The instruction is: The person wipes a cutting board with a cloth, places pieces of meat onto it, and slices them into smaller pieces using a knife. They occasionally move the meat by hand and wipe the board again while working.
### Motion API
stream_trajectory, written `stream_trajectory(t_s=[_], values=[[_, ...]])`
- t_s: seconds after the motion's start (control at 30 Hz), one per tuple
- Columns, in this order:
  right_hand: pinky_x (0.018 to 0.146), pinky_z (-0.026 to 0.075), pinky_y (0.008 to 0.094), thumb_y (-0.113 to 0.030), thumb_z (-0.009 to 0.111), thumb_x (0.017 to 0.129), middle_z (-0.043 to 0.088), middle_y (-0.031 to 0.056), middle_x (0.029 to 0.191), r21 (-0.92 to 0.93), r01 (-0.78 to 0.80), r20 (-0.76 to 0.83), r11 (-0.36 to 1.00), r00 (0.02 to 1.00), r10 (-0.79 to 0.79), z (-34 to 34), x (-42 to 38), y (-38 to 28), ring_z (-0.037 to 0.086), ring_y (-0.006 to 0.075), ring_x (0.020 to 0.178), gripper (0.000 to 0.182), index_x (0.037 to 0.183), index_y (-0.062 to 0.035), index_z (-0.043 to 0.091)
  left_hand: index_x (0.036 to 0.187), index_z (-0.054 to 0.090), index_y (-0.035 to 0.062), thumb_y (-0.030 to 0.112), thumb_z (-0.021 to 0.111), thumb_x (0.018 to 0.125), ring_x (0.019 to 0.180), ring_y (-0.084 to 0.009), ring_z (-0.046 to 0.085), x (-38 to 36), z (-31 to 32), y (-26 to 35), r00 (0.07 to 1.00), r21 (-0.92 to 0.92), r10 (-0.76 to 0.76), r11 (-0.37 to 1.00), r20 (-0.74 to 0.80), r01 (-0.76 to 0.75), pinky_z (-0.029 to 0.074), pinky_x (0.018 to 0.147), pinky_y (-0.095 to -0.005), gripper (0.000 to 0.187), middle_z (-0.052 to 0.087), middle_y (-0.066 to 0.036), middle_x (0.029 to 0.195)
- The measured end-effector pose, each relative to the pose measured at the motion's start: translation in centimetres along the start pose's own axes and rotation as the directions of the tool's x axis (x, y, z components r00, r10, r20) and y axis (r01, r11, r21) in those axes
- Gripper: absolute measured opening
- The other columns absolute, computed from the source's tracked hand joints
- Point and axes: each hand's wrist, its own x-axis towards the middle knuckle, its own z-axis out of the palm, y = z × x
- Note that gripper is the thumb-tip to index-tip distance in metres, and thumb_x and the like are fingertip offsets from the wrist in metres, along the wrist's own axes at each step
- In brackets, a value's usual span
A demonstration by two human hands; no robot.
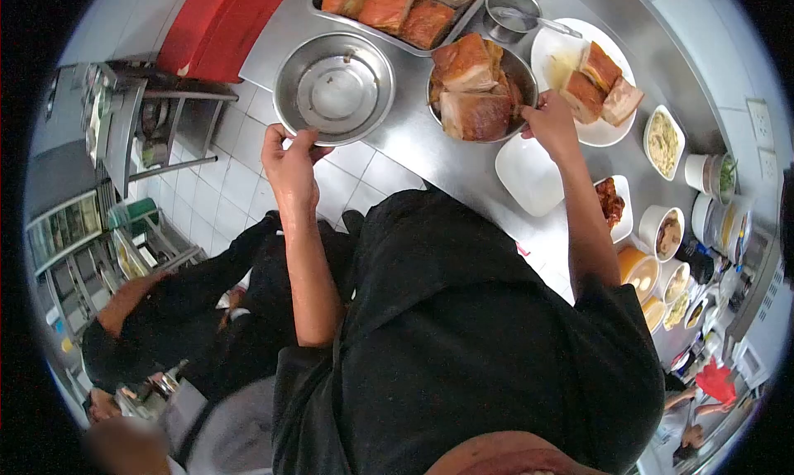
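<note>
The left hand curls its fingers over the near rim of an empty steel bowl, gripping it where the bowl hangs slightly past the near edge of the steel desk. The right hand closes on the near-right rim of a second steel bowl, which is piled with large slabs of roast pork with browned, crackled skin. The two bowls stand side by side close to the desk's near edge, the empty one to the left and not touching the full one. Behind them, toward the far edge, a steel tray carries more slabs of the same meat. Just right of the tray sits a small steel cup with a spoon handle sticking out of it. A round white plate with three smaller cuts of pork lies to the right of the full bowl, partly behind the right hand. An empty white square dish rests near the desk's near edge under the right forearm. Further toward the right end of the desk are small bowls of sauces and garnishes. Another person in dark clothes crouches on the tiled floor to the left.
</note>
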Motion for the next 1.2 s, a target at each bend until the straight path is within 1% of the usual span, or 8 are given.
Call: stream_trajectory(t_s=[0.37,0.43,0.57,0.63,0.7,0.8,1.07,1.2], values=[[0.039,0.044,0.0266,0.002,0.049,0.084,0.061,0.0149,0.08,0.181,0.058,0.092,0.982,0.993,-0.076,0.8,-0.2,-1.4,0.057,0.0178,0.047,0.042,0.125,0.003,0.041,0.084,0.05,0.0023,-0.001,0.06,0.084,0.074,-0.0201,0.068,-3.3,-2.3,-0.9,0.989,0.033,-0.094,0.995,-0.112,0.099,0.059,0.066,-0.0325,0.011,0.066,-0.013,0.085],[0.042,0.046,0.029,-0.001,0.055,0.083,0.063,0.0184,0.088,0.204,0.046,0.092,0.978,0.994,-0.066,0.4,0.3,-0.3,0.059,0.0181,0.054,0.052,0.132,0.0048,0.038,0.086,0.054,0.001,-0.001,0.062,0.083,0.073,-0.0197,0.068,-4.1,-3.0,-1.2,0.985,0.01,-0.1,0.995,-0.138,0.102,0.058,0.065,-0.0319,0.009,0.067,-0.013,0.085],[0.058,0.054,0.0295,-0.009,0.063,0.085,0.063,0.0169,0.107,0.364,0.025,0.133,0.931,0.988,-0.078,0.7,-0.4,1.4,0.064,0.0208,0.083,0.063,0.141,-0.0043,0.035,0.101,0.06,-0.0026,0.005,0.068,0.081,0.071,-0.0189,0.069,-5.9,-5.4,-2.9,0.983,0.296,0.001,0.954,-0.183,0.054,0.056,0.062,-0.0298,0.023,0.069,-0.009,0.085],[0.073,0.06,0.0372,-0.007,0.062,0.084,0.06,0.0195,0.119,0.401,0.004,0.182,0.916,0.98,-0.084,0.1,1.1,3.0,0.065,0.0304,0.097,0.061,0.14,-0.0034,0.039,0.102,0.064,-0.0002,0.001,0.073,0.077,0.067,-0.0214,0.071,-7.0,-5.9,-4.5,0.963,0.057,-0.048,0.996,-0.266,0.066,0.058,0.056,-0.0318,0.027,0.067,-0.011,0.09],[0.072,0.06,0.0378,-0.001,0.056,0.083,0.056,0.0212,0.123,0.322,0.028,0.199,0.946,0.975,-0.097,0.2,0.9,2.3,0.063,0.0329,0.101,0.058,0.14,-0.0031,0.042,0.096,0.06,-0.0021,0.002,0.071,0.077,0.07,-0.0233,0.07,-8.1,-6.6,-5.1,0.962,0.139,0.086,0.989,-0.261,-0.05,0.058,0.055,-0.0339,0.022,0.061,-0.017,0.101],[0.053,0.046,0.0284,0.001,0.052,0.081,0.056,0.0176,0.109,0.166,0.061,0.125,0.984,0.989,-0.083,1.0,-2.1,-0.7,0.055,0.0202,0.077,0.059,0.139,-0.0023,0.042,0.088,0.053,-0.0013,0.002,0.068,0.078,0.069,-0.027,0.068,-11.4,-8.1,-4.8,0.964,0.206,0.088,0.978,-0.252,-0.036,0.058,0.053,-0.036,0.018,0.053,-0.021,0.105],[0.051,0.041,0.0265,0.001,0.055,0.079,0.058,0.0146,0.109,0.148,0.215,0.283,0.965,0.926,-0.25,4.0,-6.5,-3.8,0.054,0.0176,0.073,0.067,0.141,-0.0105,0.032,0.086,0.046,0.0013,0.003,0.066,0.08,0.068,-0.0273,0.066,-24.3,-15.1,-9.2,0.935,-0.056,0.011,0.998,-0.355,-0.033,0.058,0.056,-0.034,0.021,0.048,-0.02,0.109],[0.047,0.042,0.0244,-0.001,0.057,0.082,0.062,0.0116,0.096,0.188,0.331,0.477,0.925,0.792,-0.38,9.0,-13.4,-4.4,0.056,0.0151,0.063,0.059,0.137,-0.0109,0.037,0.087,0.045,0.001,0.002,0.065,0.081,0.08,-0.0268,0.066,-34.8,-20.5,-11.8,0.852,-0.203,-0.128,0.979,-0.508,0.026,0.06,0.059,-0.0335,0.021,0.045,-0.017,0.109]])
